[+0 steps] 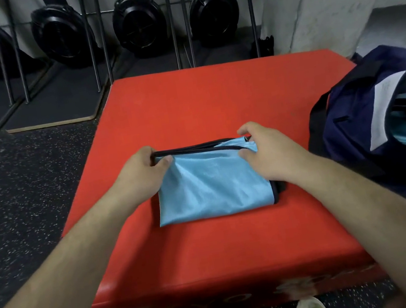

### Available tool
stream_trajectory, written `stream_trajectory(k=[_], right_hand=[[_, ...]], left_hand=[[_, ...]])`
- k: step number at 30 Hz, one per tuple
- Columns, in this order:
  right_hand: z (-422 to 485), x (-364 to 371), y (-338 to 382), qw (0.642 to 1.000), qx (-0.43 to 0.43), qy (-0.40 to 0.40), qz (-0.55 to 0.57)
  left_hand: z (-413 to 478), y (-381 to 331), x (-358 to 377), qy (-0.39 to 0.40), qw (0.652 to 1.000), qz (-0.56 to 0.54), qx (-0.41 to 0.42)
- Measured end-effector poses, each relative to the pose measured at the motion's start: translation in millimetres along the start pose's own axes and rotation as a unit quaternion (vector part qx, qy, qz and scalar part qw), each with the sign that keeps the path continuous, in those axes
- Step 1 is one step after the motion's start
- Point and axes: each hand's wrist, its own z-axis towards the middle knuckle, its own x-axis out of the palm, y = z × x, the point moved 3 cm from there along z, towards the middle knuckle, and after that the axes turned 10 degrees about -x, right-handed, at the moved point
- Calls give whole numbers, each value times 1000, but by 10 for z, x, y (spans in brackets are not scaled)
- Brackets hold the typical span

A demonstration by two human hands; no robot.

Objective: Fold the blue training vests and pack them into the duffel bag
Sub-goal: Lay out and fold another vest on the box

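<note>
Pinching the far corners of the folded vest (212,184), your left hand (143,171) and right hand (262,149) hold light, slippery fabric; lift by those trimmed edges.

We see a light blue vest (212,184) with black trim on the red box (189,108) — beside that box, a navy duffel bag (368,127) and black, white-speckled floor (29,186).

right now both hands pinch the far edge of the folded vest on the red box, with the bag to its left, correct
No: the head view shows the bag to the right of the red box, not its left. The rest holds: the left hand and right hand pinch the far edge of the folded vest.
</note>
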Motion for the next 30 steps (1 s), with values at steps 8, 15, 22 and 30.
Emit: stream_trajectory(k=[8,15,22,30], right_hand=[[181,182,-90,999,26,22,-14],[280,278,-142,999,29,22,-30],[166,505,340,963,-107,-84,-234],[240,624,-318,984,76,83,-138]], left_hand=[[237,112,171,-70,997,-20,21],[-151,-280,422,-131,929,207,276],[-86,-65,798,42,956,238,167],[17,10,729,45,960,246,125]])
